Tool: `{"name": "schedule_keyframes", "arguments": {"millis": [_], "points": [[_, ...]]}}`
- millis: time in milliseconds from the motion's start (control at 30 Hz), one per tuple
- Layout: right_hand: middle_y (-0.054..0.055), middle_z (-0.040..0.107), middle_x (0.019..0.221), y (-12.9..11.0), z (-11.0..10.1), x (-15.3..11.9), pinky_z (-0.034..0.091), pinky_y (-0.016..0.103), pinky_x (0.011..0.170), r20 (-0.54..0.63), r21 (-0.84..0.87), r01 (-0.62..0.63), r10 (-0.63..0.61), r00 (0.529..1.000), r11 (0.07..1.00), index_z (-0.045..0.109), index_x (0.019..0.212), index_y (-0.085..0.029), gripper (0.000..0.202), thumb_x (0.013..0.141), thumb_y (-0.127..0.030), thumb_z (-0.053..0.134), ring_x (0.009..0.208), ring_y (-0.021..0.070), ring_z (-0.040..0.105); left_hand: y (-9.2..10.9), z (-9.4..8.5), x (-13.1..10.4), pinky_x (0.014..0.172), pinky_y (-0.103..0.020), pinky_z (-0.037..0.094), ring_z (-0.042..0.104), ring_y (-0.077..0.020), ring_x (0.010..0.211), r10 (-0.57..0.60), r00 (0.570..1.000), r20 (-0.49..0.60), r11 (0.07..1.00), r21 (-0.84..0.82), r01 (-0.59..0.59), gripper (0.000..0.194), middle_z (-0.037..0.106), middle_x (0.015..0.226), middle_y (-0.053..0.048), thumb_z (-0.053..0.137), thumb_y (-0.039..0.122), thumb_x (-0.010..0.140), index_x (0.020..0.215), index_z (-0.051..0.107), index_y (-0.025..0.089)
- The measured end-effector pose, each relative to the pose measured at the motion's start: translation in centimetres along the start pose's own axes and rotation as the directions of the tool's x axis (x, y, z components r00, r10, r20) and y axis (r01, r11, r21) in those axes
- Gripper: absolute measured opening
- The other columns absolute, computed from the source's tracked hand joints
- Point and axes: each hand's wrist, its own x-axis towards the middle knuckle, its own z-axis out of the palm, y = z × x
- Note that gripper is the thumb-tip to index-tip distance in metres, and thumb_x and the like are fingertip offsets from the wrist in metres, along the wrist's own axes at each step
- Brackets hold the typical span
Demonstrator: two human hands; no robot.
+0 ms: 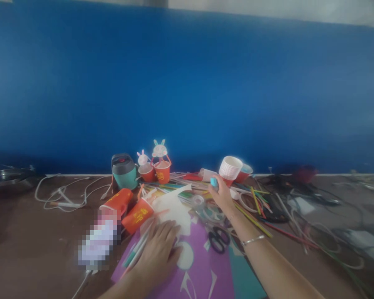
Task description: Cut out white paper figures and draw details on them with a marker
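One blue wall (187, 83) backs a brown table (25, 253). On the table: a purple sheet (222, 270) in front, a teal sheet (243, 280) showing along its right edge, and a white sheet (174, 205) beyond the left hand.

Left hand (158, 247): palm down over the purple sheet, fingers extended, thumb apart, reaching the edge of a round cut-out (185, 259). Cannot tell whether anything is pinned under the palm. Markers (137, 253) lie just beside it.

Right hand (220, 193): raised over the far clutter, near a stack of white cups (230, 168); fingers curled closed around a small piece.

Scissors (219, 238) lie between the two arms, untouched.

Smallest: the blue piece (214, 182), in the right hand at the fingertips.

Judgement: step in hand is handling the blue piece while the left hand steadies the paper. Next move calls for clearance from the cups.
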Motion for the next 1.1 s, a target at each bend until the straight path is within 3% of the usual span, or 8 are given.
{"name": "schedule_keyframes", "arguments": {"millis": [133, 333, 500, 600, 700, 833, 967, 1100], "points": [[0.012, 0.062, 0.112, 0.0, 0.1, -0.1, 0.046, 0.041, 0.092, 0.02, -0.025, 0.003, -0.003, 1.0, 1.0, 0.051, 0.115, -0.018, 0.035, 0.084, -0.032, 0.046, 0.102, 0.0252, 0.06, -0.1, -0.2, -0.1, 0.106, -0.063, 0.026, 0.045, -0.0327, 0.125, 0.014, 1.0, 0.028, 1.0, -0.022, -0.013, 0.055, 0.053, 0.135, -0.01, 0.058, 0.029, 0.082, 0.135, 0.045, 0.028], [0.011, 0.059, 0.12, 0.5, 0.2, -0.2, 0.046, 0.042, 0.094, 0.034, -0.044, 0.009, -0.007, 0.999, 0.999, 0.049, 0.122, -0.02, 0.037, 0.086, -0.029, 0.042, 0.11, 0.0247, 0.057, 0.3, -0.9, 0.0, 0.104, -0.069, 0.02, 0.041, -0.0393, 0.126, 0.032, 0.995, 0.091, 0.998, -0.054, -0.028, 0.062, 0.049, 0.137, -0.009, 0.074, 0.042, 0.068, 0.127, 0.053, 0.038], [0.013, 0.061, 0.115, 0.8, 0.3, 0.1, 0.046, 0.04, 0.093, 0.063, -0.064, 0.034, -0.03, 0.998, 0.997, 0.051, 0.12, -0.018, 0.036, 0.087, -0.026, 0.039, 0.105, 0.0239, 0.059, 0.1, -0.8, 0.1, 0.103, -0.071, 0.02, 0.041, -0.0398, 0.127, 0.069, 0.988, 0.135, 0.995, -0.08, -0.058, 0.054, 0.051, 0.136, -0.008, 0.072, 0.048, 0.069, 0.12, 0.058, 0.036], [0.013, 0.062, 0.112, 0.8, 0.5, 0.3, 0.048, 0.041, 0.09, 0.085, -0.097, 0.028, -0.02, 0.996, 0.995, 0.054, 0.117, -0.018, 0.034, 0.085, -0.025, 0.042, 0.102, 0.0253, 0.061, 0.2, -0.8, 0.2, 0.105, -0.066, 0.023, 0.04, -0.037, 0.129, 0.075, 0.988, 0.134, 0.992, -0.111, -0.06, 0.052, 0.053, 0.135, -0.007, 0.073, 0.04, 0.068, 0.117, 0.059, 0.03], [0.013, 0.063, 0.109, 0.9, 0.7, 0.4, 0.049, 0.04, 0.086, 0.097, -0.128, 0.022, -0.01, 0.995, 0.992, 0.055, 0.115, -0.017, 0.032, 0.086, -0.028, 0.043, 0.097, 0.025, 0.062, 0.6, -1.0, 0.4, 0.108, -0.061, 0.022, 0.044, -0.0328, 0.125, 0.111, 0.991, 0.077, 0.985, -0.143, -0.099, 0.045, 0.059, 0.127, -0.007, 0.071, 0.028, 0.069, 0.112, 0.058, 0.025], [0.011, 0.066, 0.099, 0.9, 0.9, 0.6, 0.051, 0.037, 0.078, 0.108, -0.171, 0.015, 0.004, 0.994, 0.985, 0.056, 0.113, -0.017, 0.031, 0.088, -0.03, 0.042, 0.085, 0.0238, 0.065, 1.1, -1.4, 0.4, 0.106, -0.048, 0.033, 0.061, -0.022, 0.096, 0.116, 0.987, -0.111, 0.972, -0.194, -0.136, 0.015, 0.068, 0.094, -0.003, 0.057, 0.017, 0.078, 0.092, 0.059, 0.022], [0.01, 0.068, 0.097, 0.6, 1.1, 0.6, 0.051, 0.036, 0.075, 0.104, -0.223, 0.004, 0.019, 0.994, 0.975, 0.058, 0.11, -0.019, 0.029, 0.086, -0.03, 0.046, 0.085, 0.0243, 0.065, 0.9, -1.4, 0.5, 0.094, -0.04, 0.043, 0.061, -0.0173, 0.081, 0.144, 0.955, -0.258, 0.963, -0.185, -0.195, 0.018, 0.067, 0.081, -0.001, 0.046, 0.009, 0.082, 0.089, 0.057, 0.022], [0.009, 0.068, 0.096, 0.2, 1.1, 0.6, 0.05, 0.034, 0.074, 0.133, -0.281, 0.001, 0.038, 0.99, 0.96, 0.06, 0.109, -0.02, 0.028, 0.083, -0.025, 0.05, 0.084, 0.024, 0.065, 0.2, -0.7, 0.5, 0.086, -0.038, 0.047, 0.062, -0.0179, 0.077, 0.123, 0.938, -0.325, 0.971, -0.155, -0.181, 0.015, 0.066, 0.078, 0.0, 0.046, 0.011, 0.083, 0.088, 0.055, 0.023]]}}
